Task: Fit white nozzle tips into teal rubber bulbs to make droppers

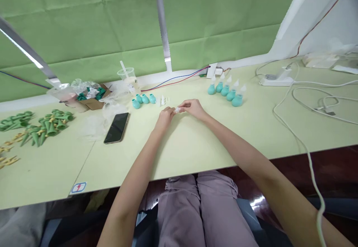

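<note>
My left hand [166, 116] and my right hand [193, 108] meet over the middle of the table, fingers closed from both sides on a small whitish plastic piece [177, 110]. Fingertips cover much of it, so its exact shape is hidden. Just beyond my left hand stand several teal rubber bulbs [145, 98] with open tops. Beside them are white pointed nozzle tips [162, 100] and some tiny pale parts [167, 100]. To the right of my right hand, several teal bulbs [237, 100] stand upright in a slanting row, each topped by a whitish nozzle.
A black phone [116, 127] lies left of my arms. Behind it are crumpled plastic bags [112, 107], a cardboard box [97, 100] and a cup with a straw [131, 83]. Green moulded pieces [50, 124] are heaped far left. A power strip [276, 79] and white cable [296, 135] occupy the right.
</note>
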Available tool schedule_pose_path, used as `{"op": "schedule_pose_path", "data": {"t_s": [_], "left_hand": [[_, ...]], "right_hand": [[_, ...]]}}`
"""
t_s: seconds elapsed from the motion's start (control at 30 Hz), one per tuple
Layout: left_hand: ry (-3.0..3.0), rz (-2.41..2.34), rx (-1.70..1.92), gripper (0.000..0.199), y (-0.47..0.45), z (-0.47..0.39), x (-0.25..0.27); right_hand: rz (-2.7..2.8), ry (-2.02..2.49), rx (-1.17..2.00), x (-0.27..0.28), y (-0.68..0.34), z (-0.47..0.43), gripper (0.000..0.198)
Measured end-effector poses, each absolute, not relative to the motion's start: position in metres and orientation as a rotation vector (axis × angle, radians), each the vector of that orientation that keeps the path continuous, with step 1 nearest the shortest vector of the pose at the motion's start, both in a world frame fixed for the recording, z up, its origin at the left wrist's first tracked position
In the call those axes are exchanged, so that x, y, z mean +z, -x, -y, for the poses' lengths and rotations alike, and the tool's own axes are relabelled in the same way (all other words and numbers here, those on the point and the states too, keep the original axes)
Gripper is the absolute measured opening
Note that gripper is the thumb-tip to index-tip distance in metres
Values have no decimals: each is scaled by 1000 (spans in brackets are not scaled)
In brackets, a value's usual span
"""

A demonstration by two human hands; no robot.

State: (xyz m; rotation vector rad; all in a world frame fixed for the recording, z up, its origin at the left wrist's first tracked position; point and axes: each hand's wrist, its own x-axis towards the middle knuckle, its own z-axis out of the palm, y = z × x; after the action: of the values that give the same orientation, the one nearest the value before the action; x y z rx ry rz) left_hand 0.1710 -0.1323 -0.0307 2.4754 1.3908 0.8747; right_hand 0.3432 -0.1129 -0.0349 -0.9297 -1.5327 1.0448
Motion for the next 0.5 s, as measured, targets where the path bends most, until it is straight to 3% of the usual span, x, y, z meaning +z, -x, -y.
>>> {"op": "schedule_pose_path", "data": {"t_s": [0.33, 0.5], "left_hand": [[-2122, -1417, 1041, 30, -182, 146, -31], [-2046, -1389, 938, 32, -181, 143, -34]], "right_hand": [[1484, 930, 1106, -35, -339, 112, 25], [1528, 893, 1168, -42, -338, 112, 25]]}}
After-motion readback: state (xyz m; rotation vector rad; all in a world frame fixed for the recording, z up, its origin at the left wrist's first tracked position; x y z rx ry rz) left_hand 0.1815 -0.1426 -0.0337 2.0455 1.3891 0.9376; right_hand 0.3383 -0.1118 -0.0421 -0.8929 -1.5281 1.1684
